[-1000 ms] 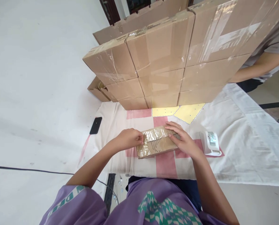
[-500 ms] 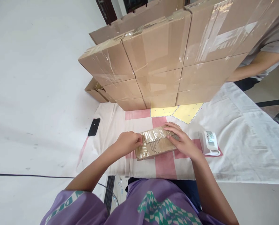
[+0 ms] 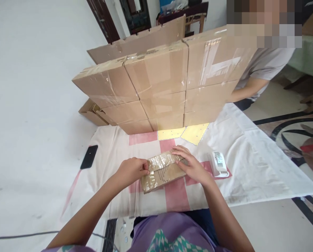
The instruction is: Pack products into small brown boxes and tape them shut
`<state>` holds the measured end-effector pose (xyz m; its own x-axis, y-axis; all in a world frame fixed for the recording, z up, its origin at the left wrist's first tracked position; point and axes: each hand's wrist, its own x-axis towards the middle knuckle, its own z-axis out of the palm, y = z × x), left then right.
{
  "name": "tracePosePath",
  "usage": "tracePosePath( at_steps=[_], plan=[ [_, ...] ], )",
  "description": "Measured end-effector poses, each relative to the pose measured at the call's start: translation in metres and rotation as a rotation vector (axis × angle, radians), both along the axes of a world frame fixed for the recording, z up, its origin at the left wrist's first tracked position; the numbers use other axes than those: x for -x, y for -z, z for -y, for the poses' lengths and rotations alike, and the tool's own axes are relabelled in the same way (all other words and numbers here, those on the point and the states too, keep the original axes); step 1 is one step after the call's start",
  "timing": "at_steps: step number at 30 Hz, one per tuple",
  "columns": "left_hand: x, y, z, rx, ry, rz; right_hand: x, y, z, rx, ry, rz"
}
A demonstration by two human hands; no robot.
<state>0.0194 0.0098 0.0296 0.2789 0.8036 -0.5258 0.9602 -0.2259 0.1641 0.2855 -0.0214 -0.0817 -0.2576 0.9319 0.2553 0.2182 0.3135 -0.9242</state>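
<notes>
A small cardboard box (image 3: pixel 165 174) lies on the cloth in front of me, with shiny clear packing tape (image 3: pixel 160 160) along its top and left end. My left hand (image 3: pixel 134 169) is at the box's upper left corner, thumb and fingers pinched together at the tape's edge; exactly what lies between the fingertips is partly hidden. Across the right end of the box rests my right hand (image 3: pixel 190 165), fingers over the far edge and thumb on the top face, holding it.
A tall wall of taped cardboard boxes (image 3: pixel 161 77) stands beyond my hands. On the cloth-covered table (image 3: pixel 247 168) lie a black phone (image 3: pixel 89 157), a white device with a small screen (image 3: pixel 218 164) and yellow sheets (image 3: pixel 195 134). A person's arm (image 3: pixel 248 90) shows behind the boxes at right.
The camera view has shifted, so things appear lower and further left, and more of the room shows. Both hands stay at the same places on the box.
</notes>
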Motion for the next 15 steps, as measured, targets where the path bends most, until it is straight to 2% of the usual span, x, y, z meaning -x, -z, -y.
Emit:
tracePosePath(
  at_steps=[4,9,15],
  plan=[
    [0.001,0.005,-0.002,-0.004,-0.032,-0.002,0.001,0.000,0.002,0.012,0.011,-0.026],
    [0.006,0.015,-0.004,-0.074,-0.009,0.030,0.004,-0.002,0.004,0.022,0.035,-0.045],
    [0.010,0.020,0.018,-0.173,0.031,0.015,0.008,0.000,0.009,-0.022,0.091,-0.079]
  ],
)
